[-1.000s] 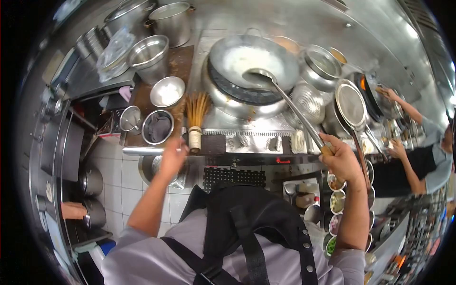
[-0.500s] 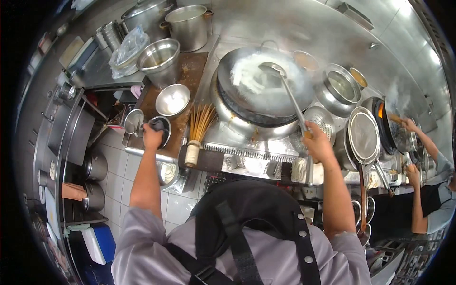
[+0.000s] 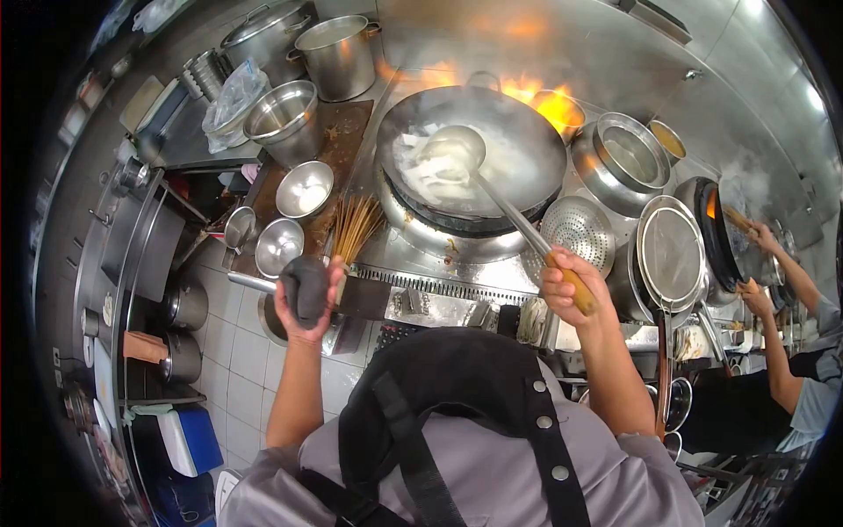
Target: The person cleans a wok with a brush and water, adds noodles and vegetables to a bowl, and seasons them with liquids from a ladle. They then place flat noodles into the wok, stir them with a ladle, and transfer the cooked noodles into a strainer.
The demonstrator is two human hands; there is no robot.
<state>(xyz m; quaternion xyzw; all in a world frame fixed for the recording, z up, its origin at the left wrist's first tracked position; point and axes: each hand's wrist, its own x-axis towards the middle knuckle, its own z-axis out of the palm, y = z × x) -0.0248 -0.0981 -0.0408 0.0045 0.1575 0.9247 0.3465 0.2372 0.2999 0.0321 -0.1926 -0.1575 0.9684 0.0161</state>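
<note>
My right hand point(image 3: 571, 285) is closed round the wooden handle of a long metal ladle point(image 3: 507, 206). The ladle's bowl rests among steaming white food point(image 3: 421, 180) in a large wok point(image 3: 527, 167). My left hand point(image 3: 309, 299) holds a folded dark cloth point(image 3: 306, 288) in front of the counter edge, its fingers curled round it. Just beyond it are two metal bowls, one point(image 3: 279, 247) nearer and one point(image 3: 305, 189) farther. A bundle of thin bamboo sticks point(image 3: 355, 230) stands to the right of the cloth.
Flames point(image 3: 553, 107) rise behind the wok. A perforated skimmer point(image 3: 578, 235), a pot of liquid point(image 3: 625, 158) and round strainers point(image 3: 671, 253) lie to the right. A co-worker's hands point(image 3: 762, 241) work at another wok point(image 3: 709, 230). Tall pots point(image 3: 338, 61) stand at the back left.
My left hand has lifted the dark cloth from the near bowl and moved right and closer to me. The ladle's bowl has shifted left in the wok. Flames have flared up behind it.
</note>
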